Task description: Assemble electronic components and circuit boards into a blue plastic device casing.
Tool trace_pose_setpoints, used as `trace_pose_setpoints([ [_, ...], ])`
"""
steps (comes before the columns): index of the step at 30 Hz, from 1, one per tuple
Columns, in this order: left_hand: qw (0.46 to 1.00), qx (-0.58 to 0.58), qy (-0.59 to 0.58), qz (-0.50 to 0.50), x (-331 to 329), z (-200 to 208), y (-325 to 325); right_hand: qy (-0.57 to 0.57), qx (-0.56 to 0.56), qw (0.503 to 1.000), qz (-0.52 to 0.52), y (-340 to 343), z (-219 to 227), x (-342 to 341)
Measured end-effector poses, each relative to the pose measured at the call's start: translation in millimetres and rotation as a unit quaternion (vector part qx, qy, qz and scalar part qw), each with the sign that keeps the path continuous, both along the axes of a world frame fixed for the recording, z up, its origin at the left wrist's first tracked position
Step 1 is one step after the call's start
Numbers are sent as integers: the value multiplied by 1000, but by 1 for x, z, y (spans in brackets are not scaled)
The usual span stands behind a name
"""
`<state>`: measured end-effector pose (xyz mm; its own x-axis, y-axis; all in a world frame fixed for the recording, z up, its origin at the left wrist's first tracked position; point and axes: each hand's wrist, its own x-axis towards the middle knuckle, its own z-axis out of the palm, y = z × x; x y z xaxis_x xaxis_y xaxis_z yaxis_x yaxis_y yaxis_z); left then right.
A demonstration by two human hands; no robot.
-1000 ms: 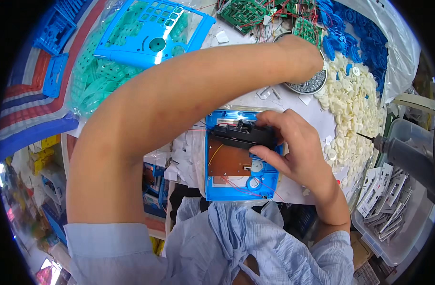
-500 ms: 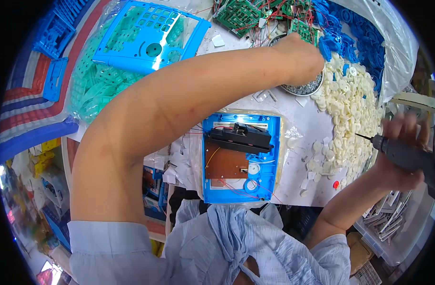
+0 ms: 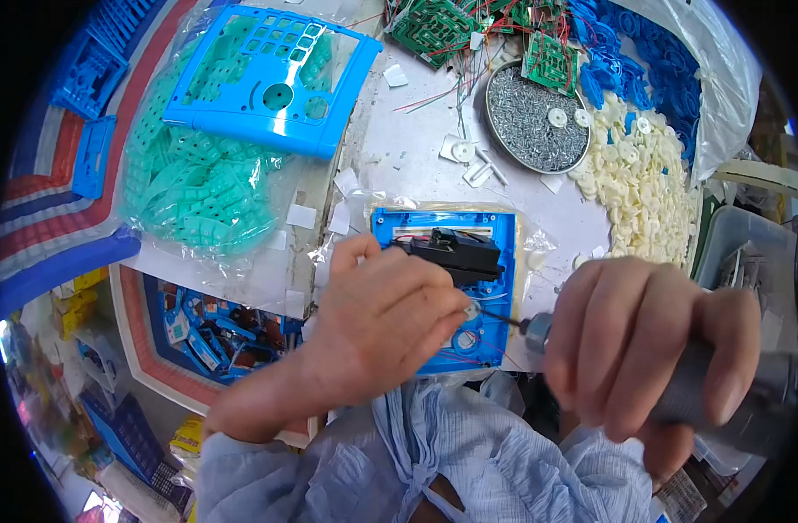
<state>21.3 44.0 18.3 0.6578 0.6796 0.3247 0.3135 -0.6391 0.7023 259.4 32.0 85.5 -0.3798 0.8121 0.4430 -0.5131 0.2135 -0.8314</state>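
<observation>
In front of me lies an open blue plastic housing (image 3: 507,248). A black plastic part (image 3: 469,261) sits inside it, with thin red wires by its lower end. My left hand (image 3: 386,314) is over the housing's left half, covering much of the inside. Its fingertips are pinched together; what they hold, if anything, is too small to make out. My right hand (image 3: 656,340) is wrapped around a dark power screwdriver (image 3: 537,329). The bit points left and reaches close to the left fingertips; whether it touches anything there I cannot tell.
Beyond the housing stands a round bowl (image 3: 489,131) of small screws, with green circuit boards (image 3: 552,63) at its edge. Cream plastic discs (image 3: 634,192) and blue parts (image 3: 634,44) are heaped at right. A blue cover (image 3: 242,96) rests on bagged green pieces (image 3: 198,196).
My left hand has come back from the screw bowl to the housing, its fingers pinched. My right hand has swung the screwdriver leftward from the far right to the housing.
</observation>
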Motion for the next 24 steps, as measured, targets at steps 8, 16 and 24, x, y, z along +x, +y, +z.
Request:
trace_pose_setpoints([
  [8, 998, 8, -50, 27, 1, -11, -9, -14, 2, 999, 34, -2, -6, -11],
  [16, 997, 34, 0, 67, -3, -4, 2, -52, 19, 998, -36, -1, -5, -7],
  [24, 983, 145, 101, 41, -19, -21, 29, -69, 61, 979, -184, 18, -13, 37],
])
